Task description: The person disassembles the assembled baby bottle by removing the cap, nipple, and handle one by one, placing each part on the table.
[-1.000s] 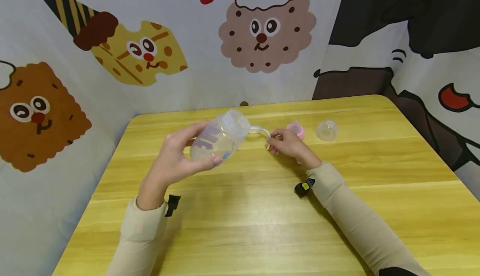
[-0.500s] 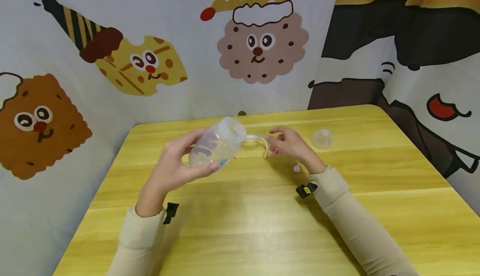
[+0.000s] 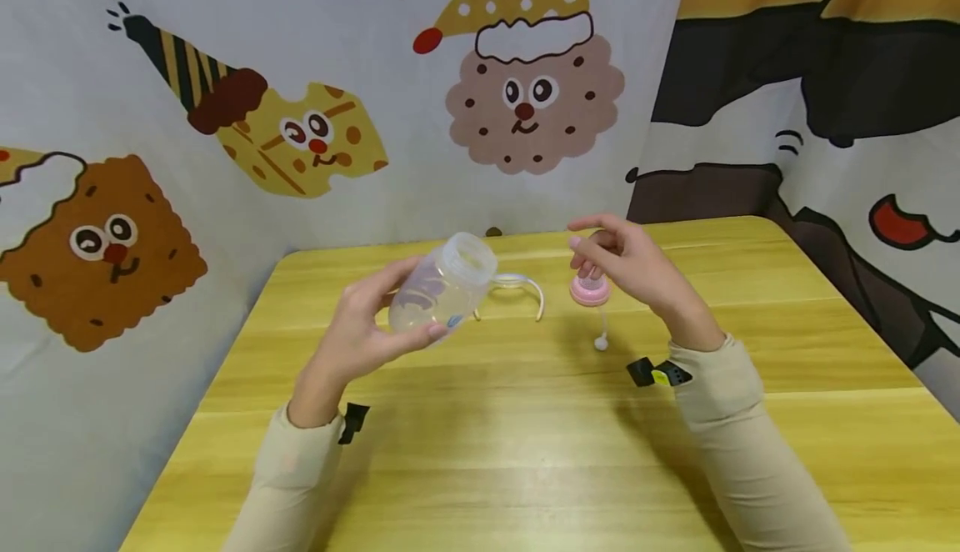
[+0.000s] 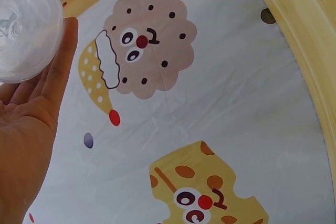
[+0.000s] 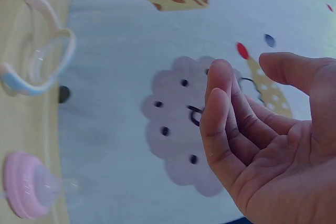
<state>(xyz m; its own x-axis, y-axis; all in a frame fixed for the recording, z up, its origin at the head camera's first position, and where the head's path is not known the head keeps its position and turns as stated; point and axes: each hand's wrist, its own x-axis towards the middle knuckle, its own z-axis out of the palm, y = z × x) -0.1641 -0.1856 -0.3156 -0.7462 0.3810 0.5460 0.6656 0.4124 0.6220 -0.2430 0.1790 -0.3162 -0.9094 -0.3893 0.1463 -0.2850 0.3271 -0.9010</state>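
My left hand (image 3: 348, 339) grips a translucent baby bottle (image 3: 438, 289), tilted, its uncapped mouth toward the upper right. In the left wrist view only the base of the bottle (image 4: 26, 30) shows, beside the fingers. My right hand (image 3: 633, 264) is raised with loosely bent fingers, thumb apart, and holds nothing. Below its fingers, a pink bottle collar with a clear nipple (image 3: 590, 292) sits on the table, with a thin straw ending in a white ball (image 3: 602, 342). A white and pale blue bottle handle (image 3: 540, 300) lies between the bottle and the collar, partly hidden by the bottle.
The yellow wood-grain table (image 3: 480, 452) meets a cartoon-printed cloth (image 3: 420, 202) along its back edge. More cloth hangs at both sides. Black straps (image 3: 660, 373) sit at the sleeve cuffs.
The right hand has let go of the bottle handle, leaving it on the table, and has moved up and right over the pink collar. The left hand keeps holding the bottle. The clear cap is now hidden.
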